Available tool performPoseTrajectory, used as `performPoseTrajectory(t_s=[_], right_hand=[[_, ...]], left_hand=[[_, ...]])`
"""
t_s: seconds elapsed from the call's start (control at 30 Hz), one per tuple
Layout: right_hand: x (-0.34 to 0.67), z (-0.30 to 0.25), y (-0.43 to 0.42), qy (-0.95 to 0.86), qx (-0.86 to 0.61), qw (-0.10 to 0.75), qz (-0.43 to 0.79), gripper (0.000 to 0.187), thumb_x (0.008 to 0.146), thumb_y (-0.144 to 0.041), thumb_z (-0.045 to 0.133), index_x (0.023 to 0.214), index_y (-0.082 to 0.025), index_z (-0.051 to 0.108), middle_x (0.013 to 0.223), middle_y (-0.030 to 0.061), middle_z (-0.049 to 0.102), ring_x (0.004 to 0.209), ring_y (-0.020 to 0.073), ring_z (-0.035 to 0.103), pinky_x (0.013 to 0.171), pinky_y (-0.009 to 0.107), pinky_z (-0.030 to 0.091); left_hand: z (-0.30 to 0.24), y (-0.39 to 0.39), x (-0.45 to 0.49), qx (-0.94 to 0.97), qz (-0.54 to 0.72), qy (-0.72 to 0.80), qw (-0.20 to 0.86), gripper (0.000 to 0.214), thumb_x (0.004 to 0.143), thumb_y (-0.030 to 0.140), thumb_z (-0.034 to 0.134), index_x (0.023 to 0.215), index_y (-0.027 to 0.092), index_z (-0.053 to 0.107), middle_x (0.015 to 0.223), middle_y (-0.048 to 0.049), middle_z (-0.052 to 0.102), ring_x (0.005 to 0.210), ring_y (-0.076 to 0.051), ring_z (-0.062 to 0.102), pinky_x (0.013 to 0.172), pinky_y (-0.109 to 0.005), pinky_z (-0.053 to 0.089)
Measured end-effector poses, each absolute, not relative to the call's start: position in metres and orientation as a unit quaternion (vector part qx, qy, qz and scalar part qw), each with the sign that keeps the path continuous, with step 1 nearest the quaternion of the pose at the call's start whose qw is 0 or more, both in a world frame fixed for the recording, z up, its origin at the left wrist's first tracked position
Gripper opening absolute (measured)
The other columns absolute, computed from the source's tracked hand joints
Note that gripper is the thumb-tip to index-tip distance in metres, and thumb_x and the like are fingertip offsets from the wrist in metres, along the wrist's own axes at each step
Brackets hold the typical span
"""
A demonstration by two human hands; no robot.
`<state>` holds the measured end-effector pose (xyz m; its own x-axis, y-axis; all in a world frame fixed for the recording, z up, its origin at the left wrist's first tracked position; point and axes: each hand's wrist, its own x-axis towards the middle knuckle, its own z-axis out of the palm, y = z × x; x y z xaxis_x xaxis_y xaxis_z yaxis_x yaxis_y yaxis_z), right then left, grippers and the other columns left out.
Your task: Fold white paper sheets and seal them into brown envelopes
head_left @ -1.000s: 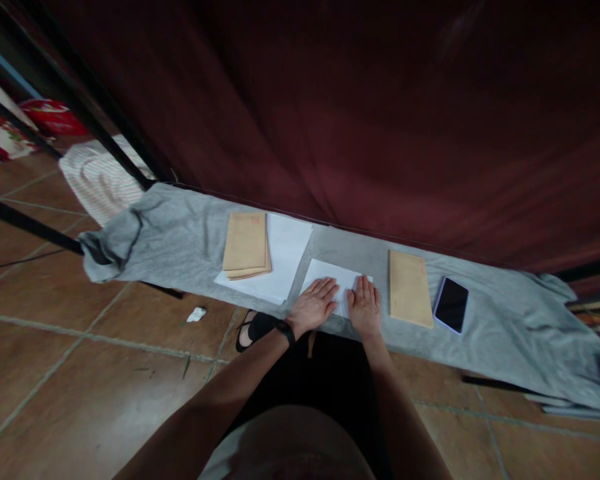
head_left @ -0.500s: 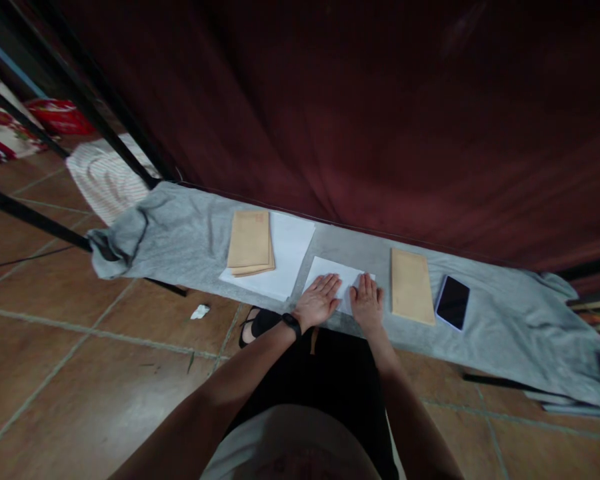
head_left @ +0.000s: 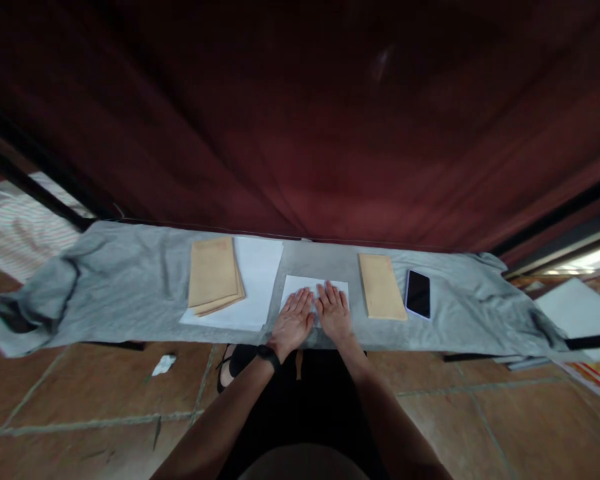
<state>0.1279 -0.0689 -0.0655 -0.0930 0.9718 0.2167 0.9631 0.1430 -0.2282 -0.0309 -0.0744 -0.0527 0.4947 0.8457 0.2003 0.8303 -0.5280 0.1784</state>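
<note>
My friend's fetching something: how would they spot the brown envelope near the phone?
Find the gray cloth below the red curtain. On it, between the right hand and the phone, lies the brown envelope. Unlike the fanned envelope stack, which overlaps white paper, it lies alone.

One head-worn view, forward and down (wide, from above) onto the grey cloth (head_left: 130,287)
</note>
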Motion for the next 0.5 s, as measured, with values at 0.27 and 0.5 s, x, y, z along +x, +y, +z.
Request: performPoseTrajectory(t_s=[0.27, 0.5], right_hand=[[0.156, -0.071, -0.076, -0.698, -0.694, 0.178, -0.009, 0.057, 0.103, -0.040, 0.039, 0.153, -0.013, 0.038, 0.157, 0.0173, 0.038, 0.145, 0.0303, 0.035, 0.118, 0.049, 0.024], [0.170, -0.063, -0.085, -0.645, -0.719, 0.254, 0.053, 0.050, 0.098, -0.028, 0.045, 0.144, -0.009, 0.049, 0.150, 0.0174, 0.049, 0.139, 0.0279, 0.045, 0.116, 0.045, 0.032]], left_hand=[[-0.059, -0.083, -0.031, 0.815, 0.144, 0.561, 0.010, 0.061, 0.099, 0.036, 0.035, 0.152, 0.005, 0.035, 0.159, -0.0162, 0.034, 0.151, -0.024, 0.025, 0.124, -0.044, 0.023], [-0.061, -0.086, -0.033, 0.800, 0.160, 0.578, -0.010, 0.062, 0.098, 0.037, 0.036, 0.150, 0.003, 0.037, 0.158, -0.0188, 0.035, 0.150, -0.027, 0.027, 0.122, -0.045, 0.026]])
